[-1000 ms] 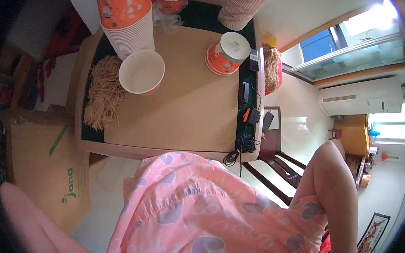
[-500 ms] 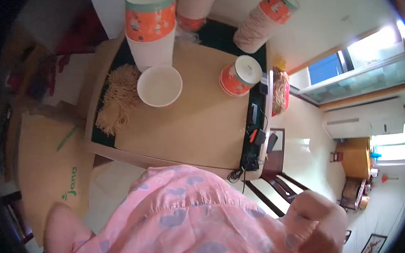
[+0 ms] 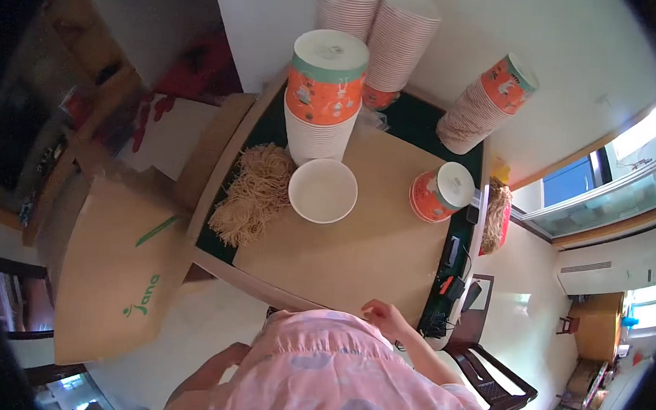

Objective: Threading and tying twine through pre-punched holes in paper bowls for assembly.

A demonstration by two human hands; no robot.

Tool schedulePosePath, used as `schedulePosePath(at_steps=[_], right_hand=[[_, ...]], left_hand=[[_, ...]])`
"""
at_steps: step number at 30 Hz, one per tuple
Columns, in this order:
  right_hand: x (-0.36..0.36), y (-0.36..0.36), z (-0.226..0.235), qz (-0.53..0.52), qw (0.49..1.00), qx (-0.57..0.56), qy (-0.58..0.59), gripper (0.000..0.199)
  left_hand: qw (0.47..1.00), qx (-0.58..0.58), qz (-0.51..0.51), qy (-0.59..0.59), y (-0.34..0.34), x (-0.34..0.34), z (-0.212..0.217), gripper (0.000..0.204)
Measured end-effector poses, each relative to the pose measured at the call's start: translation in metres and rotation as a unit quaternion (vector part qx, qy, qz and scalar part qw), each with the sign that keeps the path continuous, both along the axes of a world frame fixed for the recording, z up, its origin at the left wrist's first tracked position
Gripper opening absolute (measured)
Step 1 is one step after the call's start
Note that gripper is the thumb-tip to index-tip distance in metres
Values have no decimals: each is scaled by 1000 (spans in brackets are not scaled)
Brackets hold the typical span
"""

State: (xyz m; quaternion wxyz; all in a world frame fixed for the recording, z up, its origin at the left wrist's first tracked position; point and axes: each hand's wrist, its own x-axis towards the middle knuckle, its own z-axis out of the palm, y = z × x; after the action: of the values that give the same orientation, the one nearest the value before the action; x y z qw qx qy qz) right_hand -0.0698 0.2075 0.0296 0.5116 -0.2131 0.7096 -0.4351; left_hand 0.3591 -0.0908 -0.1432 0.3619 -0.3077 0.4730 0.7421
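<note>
My right hand [image 3: 386, 319] is at the front edge of the table, its fingers loosely bent and nothing visible in them. Low beside my pink dress is my left hand [image 3: 236, 352], its fingers mostly hidden. Ahead, a white paper bucket [image 3: 323, 192] rests mouth up on a cardboard sheet [image 3: 355, 259]. Behind it rises a tall stack of upturned paper buckets [image 3: 326, 92], the top one orange and green. Tan stringy bundles [image 3: 253, 193] lie to its left. On the right sits a short upturned stack of orange buckets [image 3: 437, 195].
More bucket stacks [image 3: 402, 40] stand against the wall, with another leaning stack [image 3: 484, 109] at the back right. Cables and small black devices [image 3: 442, 302] line the right table edge. A large cardboard box [image 3: 121, 267] is at left, a dark chair [image 3: 494, 377] at right.
The view has shifted, so the table sits lower and further right. My right hand has come from the lower right to the table's front edge; my left has moved in beside my dress.
</note>
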Motion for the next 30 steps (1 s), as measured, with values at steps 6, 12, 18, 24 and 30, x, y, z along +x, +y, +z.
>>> schedulePosePath(at_steps=[6, 12, 18, 24, 30], right_hand=[[-35, -86, 14, 8, 988, -62, 142, 16], [-39, -110, 27, 63, 980, -77, 173, 22], [-56, -169, 37, 25, 939, -41, 340, 36], [-76, -188, 10, 63, 910, -1, 410, 25], [-63, -141, 18, 5, 933, -33, 359, 15]], left_hand=[[973, 1, 199, -112, 21, 25, 10, 19], [891, 16, 395, -222, 68, 4, 16, 11], [988, -127, 32, -82, 38, -49, 89, 17], [988, -97, 48, -107, 25, -20, 34, 17], [986, -50, 75, -137, 35, -8, 8, 17]])
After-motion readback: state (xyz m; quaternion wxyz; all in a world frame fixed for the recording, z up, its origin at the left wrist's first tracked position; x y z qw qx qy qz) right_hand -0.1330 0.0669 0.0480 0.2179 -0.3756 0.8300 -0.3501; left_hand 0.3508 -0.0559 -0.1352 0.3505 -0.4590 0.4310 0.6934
